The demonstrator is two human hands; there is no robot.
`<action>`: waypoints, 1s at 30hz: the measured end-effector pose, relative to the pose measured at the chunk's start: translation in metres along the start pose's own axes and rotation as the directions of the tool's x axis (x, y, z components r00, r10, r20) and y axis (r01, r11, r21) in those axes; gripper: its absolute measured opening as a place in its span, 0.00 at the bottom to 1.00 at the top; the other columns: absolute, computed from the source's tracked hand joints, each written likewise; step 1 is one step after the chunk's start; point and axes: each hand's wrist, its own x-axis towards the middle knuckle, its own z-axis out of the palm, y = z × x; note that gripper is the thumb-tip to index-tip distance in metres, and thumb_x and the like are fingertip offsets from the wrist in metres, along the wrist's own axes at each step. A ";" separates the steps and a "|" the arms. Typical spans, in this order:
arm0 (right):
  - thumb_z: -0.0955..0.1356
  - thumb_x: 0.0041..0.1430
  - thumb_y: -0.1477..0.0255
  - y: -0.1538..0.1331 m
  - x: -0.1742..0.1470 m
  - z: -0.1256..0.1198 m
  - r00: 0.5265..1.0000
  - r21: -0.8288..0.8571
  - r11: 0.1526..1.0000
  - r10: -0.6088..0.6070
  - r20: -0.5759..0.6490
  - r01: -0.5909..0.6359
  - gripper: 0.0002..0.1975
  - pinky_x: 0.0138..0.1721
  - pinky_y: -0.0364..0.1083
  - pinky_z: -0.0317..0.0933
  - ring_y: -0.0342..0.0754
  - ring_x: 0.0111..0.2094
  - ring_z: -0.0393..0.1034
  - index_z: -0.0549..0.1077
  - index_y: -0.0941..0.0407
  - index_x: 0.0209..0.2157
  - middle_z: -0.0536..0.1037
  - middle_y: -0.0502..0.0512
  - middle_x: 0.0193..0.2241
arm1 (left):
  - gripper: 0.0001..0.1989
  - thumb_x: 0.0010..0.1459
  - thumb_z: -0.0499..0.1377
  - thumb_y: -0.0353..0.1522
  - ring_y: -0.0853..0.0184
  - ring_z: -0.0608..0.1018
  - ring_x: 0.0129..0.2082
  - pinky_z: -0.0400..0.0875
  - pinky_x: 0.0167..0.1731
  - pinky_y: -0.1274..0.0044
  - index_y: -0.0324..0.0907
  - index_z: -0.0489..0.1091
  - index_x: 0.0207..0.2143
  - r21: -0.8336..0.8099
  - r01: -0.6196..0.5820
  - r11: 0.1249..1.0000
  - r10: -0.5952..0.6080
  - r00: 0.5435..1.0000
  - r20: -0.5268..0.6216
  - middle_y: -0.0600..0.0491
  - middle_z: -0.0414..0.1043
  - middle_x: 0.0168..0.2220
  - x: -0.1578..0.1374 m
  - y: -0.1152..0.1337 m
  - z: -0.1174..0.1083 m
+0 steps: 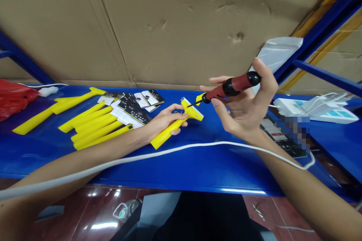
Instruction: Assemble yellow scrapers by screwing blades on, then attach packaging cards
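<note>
My left hand (166,120) is closed around a yellow scraper (169,131), near its wide head. In my right hand (249,109) is a screwdriver (234,86) with a dark red and black handle, gripped between thumb and fingers. Its thin shaft slants down to the left, and the tip meets the scraper's head. Another yellow piece (200,99) shows just behind the shaft, partly hidden. Left of my left hand lie several yellow scrapers (93,124) and black-and-white printed cards (131,109) in an overlapping pile.
A white cable (217,144) crosses in front of my forearms. At the left is a red plastic bag (17,98); at the right, a white and light-blue box (316,111). Cardboard (181,26) stands behind the blue table (198,173). A plastic bottle (130,209) lies on the floor.
</note>
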 end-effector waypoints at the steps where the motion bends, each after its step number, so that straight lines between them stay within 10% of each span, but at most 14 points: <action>1: 0.82 0.63 0.57 0.001 0.001 0.000 1.000 0.002 1.000 -0.005 0.010 0.005 0.50 0.53 0.65 0.86 0.62 0.58 0.84 0.54 0.32 0.77 0.72 0.54 0.70 | 0.21 0.61 0.76 0.33 0.73 0.75 0.20 0.60 0.16 0.83 0.44 0.70 0.50 -0.005 -0.003 1.000 0.003 1.000 0.003 0.52 0.79 0.35 0.001 -0.001 -0.001; 12: 0.85 0.56 0.52 0.013 0.000 -0.007 0.994 -0.053 0.998 -0.048 -0.097 0.043 0.52 0.48 0.60 0.87 0.61 0.55 0.84 0.62 0.33 0.75 0.60 0.52 0.77 | 0.22 0.61 0.76 0.32 0.70 0.78 0.22 0.60 0.15 0.84 0.44 0.70 0.51 -0.011 0.023 1.000 -0.023 0.999 0.024 0.50 0.80 0.35 0.002 -0.002 -0.002; 30: 0.84 0.57 0.53 0.009 -0.001 -0.003 0.999 -0.054 0.998 -0.038 -0.018 0.037 0.50 0.51 0.63 0.86 0.60 0.51 0.85 0.62 0.33 0.74 0.75 0.54 0.65 | 0.19 0.64 0.74 0.32 0.74 0.73 0.18 0.59 0.16 0.83 0.44 0.69 0.51 0.002 -0.001 1.000 0.001 1.000 0.002 0.51 0.79 0.34 0.001 -0.001 -0.002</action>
